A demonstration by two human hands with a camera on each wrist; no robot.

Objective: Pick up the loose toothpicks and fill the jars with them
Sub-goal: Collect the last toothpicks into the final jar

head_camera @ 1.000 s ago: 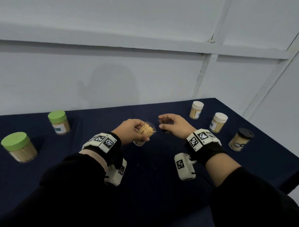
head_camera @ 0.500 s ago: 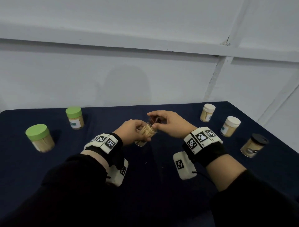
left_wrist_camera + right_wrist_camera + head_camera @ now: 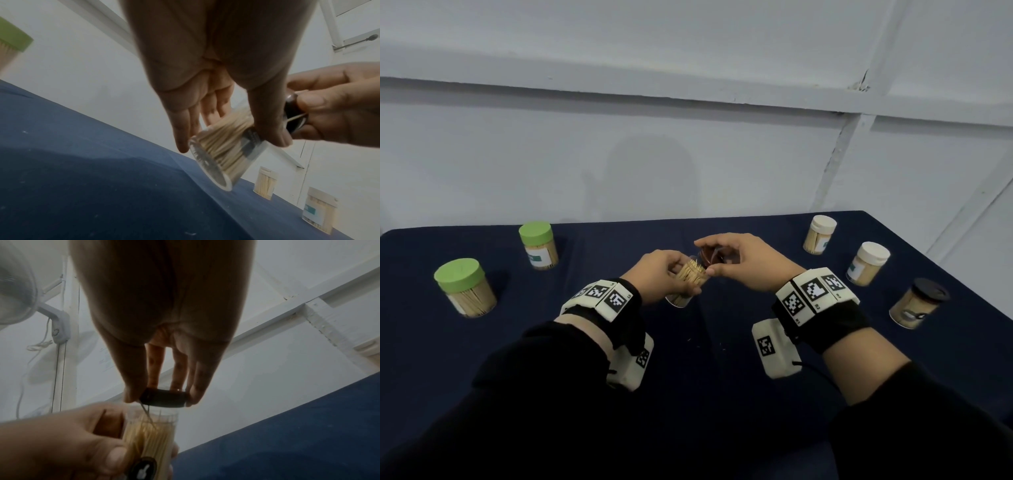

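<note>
Head view, left to right. Lower left of the dark blue cloth-covered table: a wide clear jar with a green lid, packed with toothpicks. Behind it, a smaller green-lidded labelled jar. Frame centre: left hand, fingers and thumb curled round a clear plastic jar of pale wooden toothpicks, tilted, mouth toward the right, held above the cloth. Just beside that mouth: right hand, fingertips pinching a dark round lid; right wrist view shows the lid just above the jar mouth, one toothpick leaning against its rim. Right side: two cream-lidded jars, then a black-lidded jar nearest the right edge.
</note>
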